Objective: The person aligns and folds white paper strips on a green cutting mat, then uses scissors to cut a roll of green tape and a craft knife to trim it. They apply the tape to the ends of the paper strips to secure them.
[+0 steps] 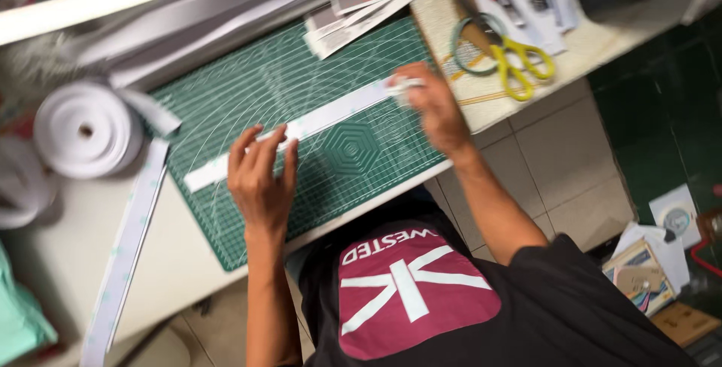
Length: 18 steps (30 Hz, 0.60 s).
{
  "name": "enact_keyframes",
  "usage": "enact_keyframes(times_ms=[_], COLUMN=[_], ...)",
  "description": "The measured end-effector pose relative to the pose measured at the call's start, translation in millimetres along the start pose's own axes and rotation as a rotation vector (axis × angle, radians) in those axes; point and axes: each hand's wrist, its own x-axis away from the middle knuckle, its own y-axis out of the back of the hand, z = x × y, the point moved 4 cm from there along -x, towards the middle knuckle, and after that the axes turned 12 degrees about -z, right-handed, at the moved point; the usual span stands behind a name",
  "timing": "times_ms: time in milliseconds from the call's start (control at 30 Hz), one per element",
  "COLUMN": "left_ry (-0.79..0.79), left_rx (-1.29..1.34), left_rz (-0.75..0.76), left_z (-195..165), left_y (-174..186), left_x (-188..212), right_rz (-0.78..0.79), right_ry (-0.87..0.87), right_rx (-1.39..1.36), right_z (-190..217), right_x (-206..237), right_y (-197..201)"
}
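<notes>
A long white strip [331, 115] lies diagonally across a green cutting mat [256, 89] on the table. My left hand [261, 175] presses flat on the strip near its left part, fingers spread. Over at the strip's right end, my right hand [432, 107] pinches it between the fingertips, slightly lifted off the mat. The image is motion-blurred.
A large roll of white tape [84, 130] sits left of the mat, with a loose length [124, 239] trailing down toward the table's front edge. Yellow-handled scissors [515, 59] lie at the right. Long white strips [210, 13] and papers are stacked behind. Boxes and papers [647, 269] lie on the tiled floor.
</notes>
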Motion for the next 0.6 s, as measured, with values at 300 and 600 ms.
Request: enact_keyframes(times_ms=[300,600], left_ry=[-0.126,-0.130], left_rx=[0.002,0.026], left_rz=[-0.008,0.012], left_z=[-17.1,-16.2], left_y=[-24.5,-40.9], left_x=[14.7,15.2], right_rz=[0.032,-0.349], right_ry=[-0.048,-0.007], right_rx=[0.272,0.315], right_z=[6.5,-25.8], right_x=[-1.2,19.5], right_y=[-47.6,69.0])
